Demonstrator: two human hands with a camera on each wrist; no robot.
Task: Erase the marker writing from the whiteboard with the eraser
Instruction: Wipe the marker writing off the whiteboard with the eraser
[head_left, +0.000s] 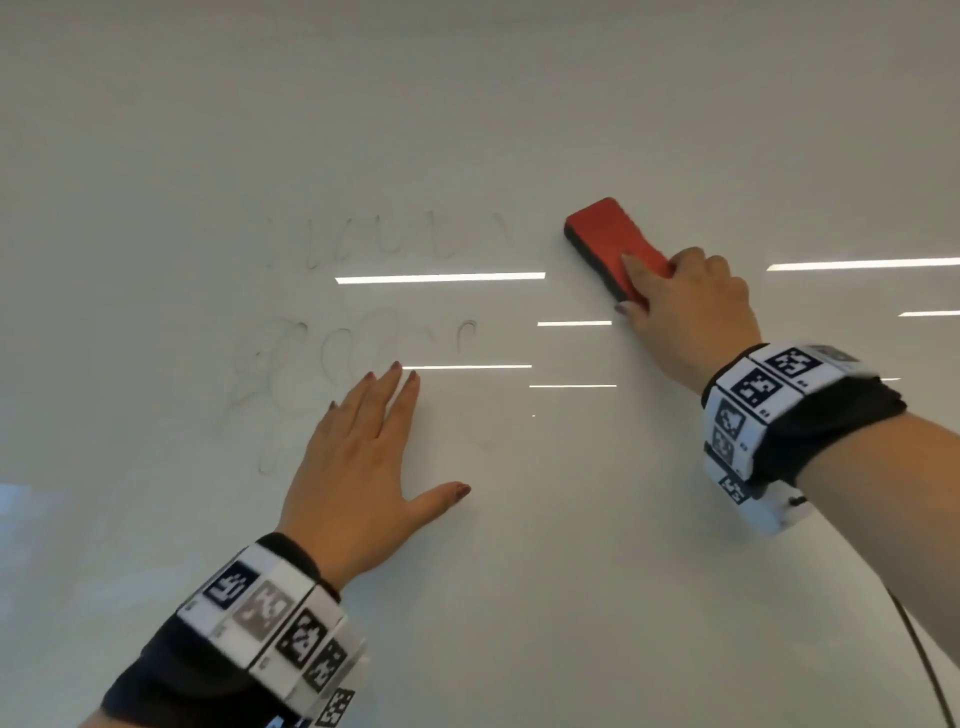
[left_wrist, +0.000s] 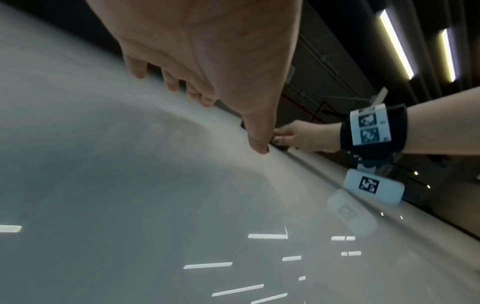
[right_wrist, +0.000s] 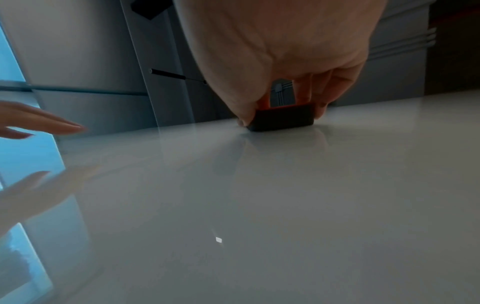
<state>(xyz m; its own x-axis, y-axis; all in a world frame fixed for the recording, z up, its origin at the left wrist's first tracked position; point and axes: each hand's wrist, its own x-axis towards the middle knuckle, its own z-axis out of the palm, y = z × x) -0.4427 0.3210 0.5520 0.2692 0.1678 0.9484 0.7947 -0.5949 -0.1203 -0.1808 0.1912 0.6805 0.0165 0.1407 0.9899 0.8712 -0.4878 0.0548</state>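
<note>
The red eraser (head_left: 615, 244) is gripped at its near end by the right hand (head_left: 691, 317), thumb on one long edge and fingers on the other, and is pressed flat against the whiteboard (head_left: 571, 519), its far end projecting beyond the fingertips. The left hand (head_left: 358, 467) is laid flat on the board with fingers straight and thumb spread, well apart from the eraser, and the faint marker writing (head_left: 363, 291) is seen just beyond its fingertips.

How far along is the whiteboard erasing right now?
Mostly done: only faint ghost strokes remain on the whiteboard. In hand: the right hand grips the red eraser against the board, right of the strokes; the left hand rests flat. Left: wiping those traces.
</note>
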